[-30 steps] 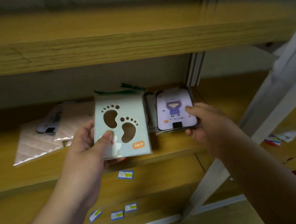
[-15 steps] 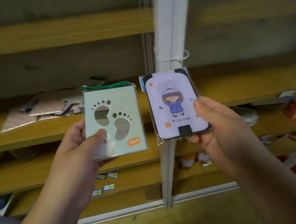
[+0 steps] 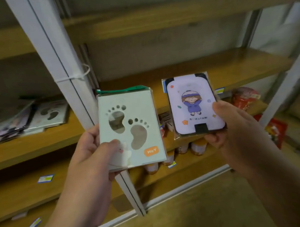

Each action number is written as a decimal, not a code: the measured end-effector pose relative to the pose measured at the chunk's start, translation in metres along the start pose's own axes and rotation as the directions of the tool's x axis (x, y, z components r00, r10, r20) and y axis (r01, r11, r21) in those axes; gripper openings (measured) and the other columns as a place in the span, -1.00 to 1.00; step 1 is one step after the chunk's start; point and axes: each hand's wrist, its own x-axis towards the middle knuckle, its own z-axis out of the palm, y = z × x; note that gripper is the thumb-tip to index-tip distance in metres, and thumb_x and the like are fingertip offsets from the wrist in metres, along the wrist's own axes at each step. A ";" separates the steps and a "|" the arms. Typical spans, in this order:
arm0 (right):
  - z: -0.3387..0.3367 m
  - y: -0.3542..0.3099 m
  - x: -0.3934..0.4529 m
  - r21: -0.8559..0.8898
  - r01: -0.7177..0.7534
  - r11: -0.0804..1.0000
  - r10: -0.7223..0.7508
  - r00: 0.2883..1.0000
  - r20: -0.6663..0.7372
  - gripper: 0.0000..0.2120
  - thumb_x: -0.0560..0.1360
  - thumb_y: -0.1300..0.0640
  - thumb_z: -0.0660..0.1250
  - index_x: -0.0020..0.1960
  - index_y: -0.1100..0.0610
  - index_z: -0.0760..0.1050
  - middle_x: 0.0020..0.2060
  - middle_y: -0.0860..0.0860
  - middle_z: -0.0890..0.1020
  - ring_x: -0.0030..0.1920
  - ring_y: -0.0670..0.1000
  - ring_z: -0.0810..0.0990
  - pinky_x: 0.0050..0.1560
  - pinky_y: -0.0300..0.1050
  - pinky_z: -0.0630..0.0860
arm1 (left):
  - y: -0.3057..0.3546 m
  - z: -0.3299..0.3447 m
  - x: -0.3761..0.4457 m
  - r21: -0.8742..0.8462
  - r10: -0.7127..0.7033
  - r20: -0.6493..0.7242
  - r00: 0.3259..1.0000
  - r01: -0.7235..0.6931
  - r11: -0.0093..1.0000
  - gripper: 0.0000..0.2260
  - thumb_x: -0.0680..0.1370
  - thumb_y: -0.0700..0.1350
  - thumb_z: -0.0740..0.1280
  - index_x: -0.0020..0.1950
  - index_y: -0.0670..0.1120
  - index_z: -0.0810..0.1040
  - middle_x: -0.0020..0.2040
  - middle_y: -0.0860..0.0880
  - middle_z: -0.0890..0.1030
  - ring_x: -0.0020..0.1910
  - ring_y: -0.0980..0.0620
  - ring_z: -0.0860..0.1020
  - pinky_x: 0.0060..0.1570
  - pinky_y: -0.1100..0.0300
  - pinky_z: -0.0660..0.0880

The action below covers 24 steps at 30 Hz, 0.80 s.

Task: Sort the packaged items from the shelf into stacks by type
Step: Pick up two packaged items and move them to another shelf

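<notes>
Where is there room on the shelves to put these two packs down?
The shelf board behind the purple pack, right of the white post, looks bare. The left shelf is crowded: a loose pile with another footprint pack. Only its front strip is free. Cans fill the shelf below.

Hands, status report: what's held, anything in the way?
Left hand grips footprint pack. Right hand grips purple pack. Both off shelf. Nothing blocking.

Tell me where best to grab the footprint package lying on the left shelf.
The footprint package lies flat atop the shelf pile, near edge exposed. Probably pinch that front edge, coming from the aisle side, thumb on top and fingers beneath.
</notes>
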 end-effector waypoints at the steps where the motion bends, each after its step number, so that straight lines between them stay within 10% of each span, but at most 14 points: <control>1: -0.009 0.000 0.010 -0.026 0.002 1.000 -0.002 1.000 -0.016 -0.77 0.44 -0.22 0.33 -0.04 -0.16 0.68 -0.10 0.04 0.75 -0.16 0.00 0.71 -0.23 -0.08 0.61 | -0.006 0.011 0.010 -0.002 -0.023 -0.001 1.000 0.023 1.000 -0.68 0.58 -0.25 0.30 0.25 0.08 0.56 0.08 0.00 0.73 -0.01 -0.04 0.72 -0.31 0.18 0.62; 24: -0.178 -0.025 0.262 0.044 -0.016 0.999 0.020 0.994 -0.107 -0.89 0.62 0.22 0.29 0.07 0.14 0.58 -0.06 0.06 0.71 -0.13 -0.09 0.73 -0.14 -0.20 0.63 | -0.081 0.221 0.265 0.255 -0.181 -0.130 0.975 0.209 0.944 -0.70 0.61 -0.16 0.32 0.34 0.05 0.47 0.17 0.00 0.65 0.12 -0.05 0.65 0.17 -0.08 0.57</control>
